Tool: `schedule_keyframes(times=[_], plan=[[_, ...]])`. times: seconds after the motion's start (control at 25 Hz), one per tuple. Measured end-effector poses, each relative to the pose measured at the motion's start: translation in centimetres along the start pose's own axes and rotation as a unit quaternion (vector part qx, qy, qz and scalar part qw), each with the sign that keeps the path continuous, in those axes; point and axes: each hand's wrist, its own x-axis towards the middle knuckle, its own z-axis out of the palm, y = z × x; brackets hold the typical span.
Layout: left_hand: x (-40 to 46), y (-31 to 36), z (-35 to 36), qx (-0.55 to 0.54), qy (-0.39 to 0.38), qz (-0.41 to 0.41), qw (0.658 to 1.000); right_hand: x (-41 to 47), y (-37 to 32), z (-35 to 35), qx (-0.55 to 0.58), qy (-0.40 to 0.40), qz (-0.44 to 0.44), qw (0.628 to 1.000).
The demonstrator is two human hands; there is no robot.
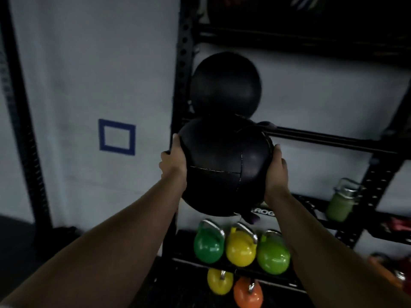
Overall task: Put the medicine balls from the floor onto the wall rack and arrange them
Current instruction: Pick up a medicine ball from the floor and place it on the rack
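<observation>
I hold a black stitched medicine ball (pixel 224 167) in front of the black wall rack (pixel 329 138). My left hand (pixel 173 161) presses on its left side and my right hand (pixel 277 172) on its right side. A second black medicine ball (pixel 225 85) rests on the rack's rail just above and behind the held one, at the rack's left end by the upright (pixel 183 70). The held ball hides the lower part of that ball and part of the rail.
Green, yellow and orange kettlebells (pixel 241 247) sit on the lower shelves under the ball. A green bottle (pixel 340 203) stands on a shelf at the right. The white wall carries a blue tape square (pixel 117 137). A black post (pixel 24 121) runs down the left.
</observation>
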Motion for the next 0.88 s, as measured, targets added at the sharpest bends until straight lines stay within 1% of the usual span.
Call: schedule_keyframes(times=[0.12, 0.32, 0.4, 0.6, 0.72, 0.88], plan=[[-2.4, 1.4, 6.2, -0.027, -0.055, 0.019, 0.998, 2.0, -4.2, -4.7, 0.017, 0.045, -0.039, 0.998], [-4.1, 1.8, 16.7, -0.052, -0.111, 0.038, 0.992, 7.5, -8.1, -11.0, 0.042, 0.091, -0.095, 0.99], [-4.4, 2.1, 20.7, -0.069, -0.112, 0.05, 0.99, 10.6, -9.5, -12.7, 0.054, 0.096, -0.113, 0.988], [-4.0, 4.1, 30.4, -0.079, -0.111, 0.084, 0.987, 19.7, -13.2, -15.4, 0.074, 0.067, -0.136, 0.986], [-1.9, 5.3, 35.2, -0.079, -0.127, 0.103, 0.983, 25.4, -15.2, -15.2, 0.075, 0.055, -0.141, 0.986], [1.9, 6.2, 39.5, -0.089, -0.156, 0.107, 0.978, 31.5, -17.7, -13.7, 0.054, 0.027, -0.162, 0.985]])
